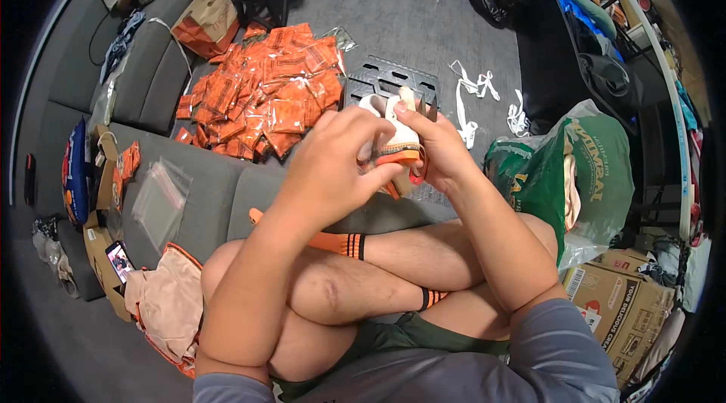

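In front of my chest, my left hand [340,150] pinches a small white knitted piece [404,131] with an orange and black patterned band, probably a sock turned inside out. My right hand [439,142] holds its other side, thumb on the white part. Dark pointed blades [429,110] stick up beside the right fingers, and a bit of red shows below; they look like scissors held in that hand. The fingers hide much of both. Just beyond the hands stands a black folding stool [389,70].
A heap of orange packets in clear wrap [268,89] lies beyond my left arm. White strips [473,89] are scattered on the floor. A green plastic bag [590,168] stands right, above a cardboard box [616,312]. Clear sleeves [160,197], a phone [119,261] and pale cloth [168,301] lie left.
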Action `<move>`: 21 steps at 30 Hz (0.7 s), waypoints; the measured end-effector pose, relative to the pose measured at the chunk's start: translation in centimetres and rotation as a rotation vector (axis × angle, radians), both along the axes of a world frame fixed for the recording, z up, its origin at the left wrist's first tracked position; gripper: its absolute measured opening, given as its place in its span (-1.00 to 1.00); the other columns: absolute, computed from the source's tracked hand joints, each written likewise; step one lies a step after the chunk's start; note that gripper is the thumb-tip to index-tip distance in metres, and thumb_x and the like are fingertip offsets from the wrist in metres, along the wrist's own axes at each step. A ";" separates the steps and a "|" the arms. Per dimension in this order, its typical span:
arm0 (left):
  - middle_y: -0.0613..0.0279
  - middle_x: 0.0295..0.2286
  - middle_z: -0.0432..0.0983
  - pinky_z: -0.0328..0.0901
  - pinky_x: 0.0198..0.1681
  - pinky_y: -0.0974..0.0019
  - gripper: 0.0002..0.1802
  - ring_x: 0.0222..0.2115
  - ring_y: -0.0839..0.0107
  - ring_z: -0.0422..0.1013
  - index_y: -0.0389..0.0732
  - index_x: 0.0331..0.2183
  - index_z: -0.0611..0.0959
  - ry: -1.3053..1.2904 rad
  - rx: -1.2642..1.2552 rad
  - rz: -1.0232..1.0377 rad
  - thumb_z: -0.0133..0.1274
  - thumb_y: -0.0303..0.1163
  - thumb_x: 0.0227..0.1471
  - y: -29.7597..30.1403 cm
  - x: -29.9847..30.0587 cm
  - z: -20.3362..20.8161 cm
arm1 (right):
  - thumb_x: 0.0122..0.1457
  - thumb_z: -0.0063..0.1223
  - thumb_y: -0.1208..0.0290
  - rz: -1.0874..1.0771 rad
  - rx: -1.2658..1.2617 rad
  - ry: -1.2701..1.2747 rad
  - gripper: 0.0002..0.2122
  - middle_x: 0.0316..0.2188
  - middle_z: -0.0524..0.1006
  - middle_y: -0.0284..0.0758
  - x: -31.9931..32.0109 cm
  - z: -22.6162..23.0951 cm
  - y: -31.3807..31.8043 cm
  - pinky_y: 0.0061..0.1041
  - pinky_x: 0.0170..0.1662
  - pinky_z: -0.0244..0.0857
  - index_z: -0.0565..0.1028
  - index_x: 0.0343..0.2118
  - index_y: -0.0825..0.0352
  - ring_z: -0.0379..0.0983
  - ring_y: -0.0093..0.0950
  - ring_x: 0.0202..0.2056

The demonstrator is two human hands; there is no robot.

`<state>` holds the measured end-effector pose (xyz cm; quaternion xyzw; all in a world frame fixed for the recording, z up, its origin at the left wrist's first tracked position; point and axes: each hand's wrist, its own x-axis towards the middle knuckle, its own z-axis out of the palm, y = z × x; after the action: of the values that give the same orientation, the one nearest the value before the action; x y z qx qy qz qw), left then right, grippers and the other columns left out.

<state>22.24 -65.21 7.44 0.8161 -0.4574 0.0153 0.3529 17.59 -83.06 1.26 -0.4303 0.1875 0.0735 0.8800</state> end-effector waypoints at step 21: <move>0.38 -0.49 0.50 0.26 -0.45 0.57 -0.81 -0.50 0.69 0.36 -0.28 -0.32 0.56 1.020 -0.494 0.079 0.02 -0.34 0.16 -0.4 1.8 -2.1 | 0.16 0.10 0.29 0.074 -0.383 -0.257 -0.67 -0.43 0.53 -0.48 -0.6 0.9 1.1 -0.77 -0.60 0.02 0.44 -0.06 0.35 0.24 -0.80 -0.61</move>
<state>24.08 -65.64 5.32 0.6300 -0.1811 -0.2611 0.7086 17.00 -81.95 2.20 -0.6018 0.0687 0.0133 0.7956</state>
